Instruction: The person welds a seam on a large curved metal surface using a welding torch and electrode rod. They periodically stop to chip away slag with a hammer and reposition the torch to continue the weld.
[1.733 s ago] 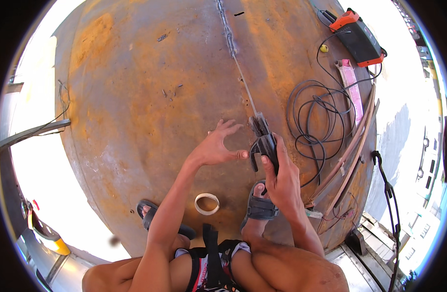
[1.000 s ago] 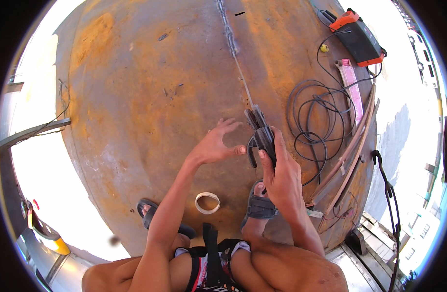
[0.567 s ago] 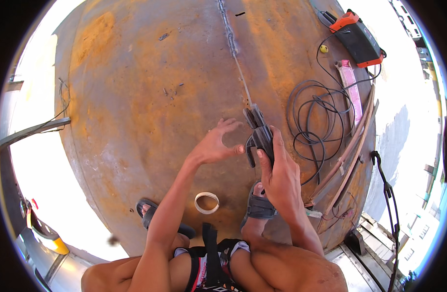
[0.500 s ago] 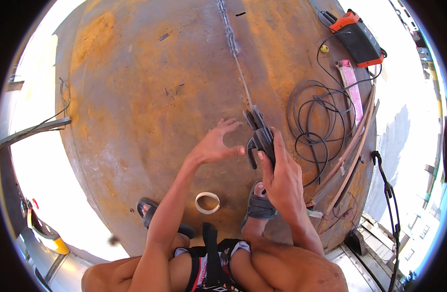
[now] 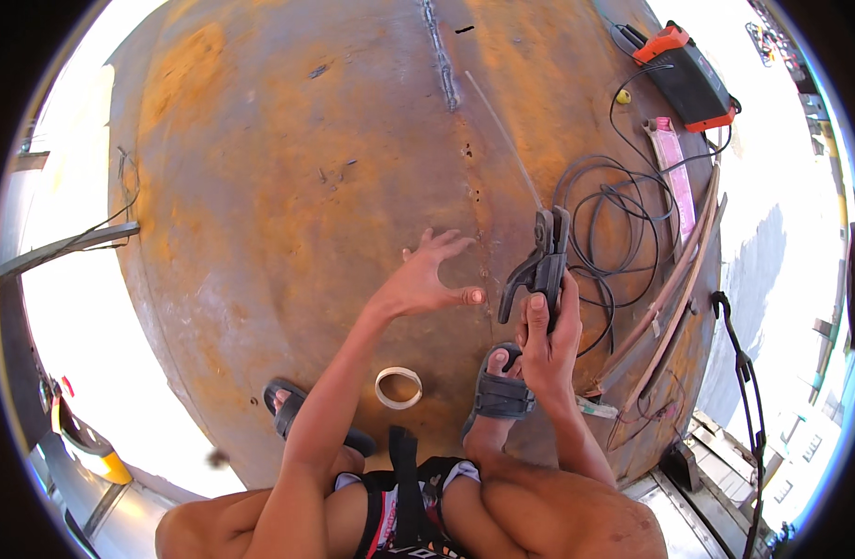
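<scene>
My right hand (image 5: 555, 335) is closed round the handle of a black electrode holder (image 5: 544, 256), which carries a thin grey rod (image 5: 502, 130) angled up and leftward. The rod's far end lies to the right of a rough weld bead (image 5: 439, 51) on the rusty metal plate (image 5: 251, 177); whether it touches the plate I cannot tell. A seam with small dark holes runs down from the bead. My left hand (image 5: 427, 275) hovers left of the holder, fingers spread and empty. A pale ring (image 5: 398, 387) lies between my sandalled feet.
At right are an orange-and-black machine (image 5: 688, 79), a yellow round object (image 5: 623, 97), coiled black cable (image 5: 600, 224), a pink packet (image 5: 670, 163) and long strips (image 5: 693, 252). A metal bar (image 5: 69, 247) crosses the left edge; a black strap (image 5: 753, 401) hangs at lower right.
My right hand has swung the holder to the right, and the rod's tip has moved off the end of the weld bead, upward and rightward. My left hand has shifted slightly right, still open.
</scene>
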Demonstrator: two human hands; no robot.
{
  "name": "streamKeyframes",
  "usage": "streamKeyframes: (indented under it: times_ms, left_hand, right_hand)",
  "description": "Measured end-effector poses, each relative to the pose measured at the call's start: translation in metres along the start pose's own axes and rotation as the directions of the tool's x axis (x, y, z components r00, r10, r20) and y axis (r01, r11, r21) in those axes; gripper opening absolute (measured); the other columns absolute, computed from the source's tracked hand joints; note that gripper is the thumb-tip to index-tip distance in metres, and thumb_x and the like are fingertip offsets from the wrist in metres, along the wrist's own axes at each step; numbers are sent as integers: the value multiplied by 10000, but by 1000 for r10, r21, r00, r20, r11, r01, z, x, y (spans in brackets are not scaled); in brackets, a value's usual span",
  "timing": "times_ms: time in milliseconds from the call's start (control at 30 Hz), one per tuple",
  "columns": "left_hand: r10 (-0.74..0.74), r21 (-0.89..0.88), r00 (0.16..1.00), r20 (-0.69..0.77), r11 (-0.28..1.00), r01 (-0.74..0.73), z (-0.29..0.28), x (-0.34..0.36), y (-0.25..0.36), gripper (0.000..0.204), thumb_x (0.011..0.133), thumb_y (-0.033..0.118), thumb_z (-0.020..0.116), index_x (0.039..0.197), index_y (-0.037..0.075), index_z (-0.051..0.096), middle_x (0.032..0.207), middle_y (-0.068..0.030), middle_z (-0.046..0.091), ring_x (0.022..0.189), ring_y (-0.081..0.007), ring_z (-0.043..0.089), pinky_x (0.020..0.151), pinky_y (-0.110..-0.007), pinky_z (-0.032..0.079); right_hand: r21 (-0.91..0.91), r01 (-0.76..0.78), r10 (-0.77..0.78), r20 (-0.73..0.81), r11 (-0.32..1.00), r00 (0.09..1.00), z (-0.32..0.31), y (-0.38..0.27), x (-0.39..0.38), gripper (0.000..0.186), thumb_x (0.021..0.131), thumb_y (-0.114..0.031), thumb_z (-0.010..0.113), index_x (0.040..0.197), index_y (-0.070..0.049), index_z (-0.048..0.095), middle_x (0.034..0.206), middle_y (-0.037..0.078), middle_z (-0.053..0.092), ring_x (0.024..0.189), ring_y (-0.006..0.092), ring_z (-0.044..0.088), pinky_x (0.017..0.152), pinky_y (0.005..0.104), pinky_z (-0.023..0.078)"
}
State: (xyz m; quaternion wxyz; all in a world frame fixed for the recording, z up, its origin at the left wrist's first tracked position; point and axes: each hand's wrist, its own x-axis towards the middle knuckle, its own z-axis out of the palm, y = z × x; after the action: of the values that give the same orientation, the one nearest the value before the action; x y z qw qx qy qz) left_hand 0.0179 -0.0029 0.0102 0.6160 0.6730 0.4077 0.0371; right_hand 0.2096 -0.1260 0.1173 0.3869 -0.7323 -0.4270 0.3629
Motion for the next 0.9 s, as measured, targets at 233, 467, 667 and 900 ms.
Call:
streamKeyframes:
  times_ms: [233,467,667,900]
  left_hand:
    - [-33,19,999,-7,999,33,4,-2,4,1278,672,831,853,1630,71,478,1757,-232,301,1655,-508,56,1269,-768,27]
    - [21,-8,1000,-20,1000,-21,2,-1,-2,1188,712,789,856,1621,112,500,1752,-223,319,1655,-496,94,1280,-737,83]
    - [46,-45,998,-33,998,-47,-2,-1,-9,1134,739,764,853,1619,137,507,1743,-217,345,1650,-489,144,1296,-690,160]
    - [29,-59,999,-16,998,-30,-1,0,-5,1243,694,837,831,1634,102,481,1751,-216,326,1659,-480,104,1276,-757,88]
  right_hand:
    - [-175,181,-173,58,968,983,-4,-2,5,522,1095,-212,651,1534,16,487,1112,238,740,949,366,755,851,408,577]
    - [-166,110,-95,92,980,991,-1,-19,7,509,1095,-173,635,1551,-2,486,1157,281,727,1034,457,742,873,442,574]
    - [-207,122,-107,82,971,991,3,-21,14,500,1101,-184,628,1543,1,485,1197,306,719,1075,502,715,890,474,571]
    - [-240,99,-81,82,966,993,2,-24,10,520,1099,-195,634,1552,-3,467,1199,312,716,1077,510,713,875,489,573]
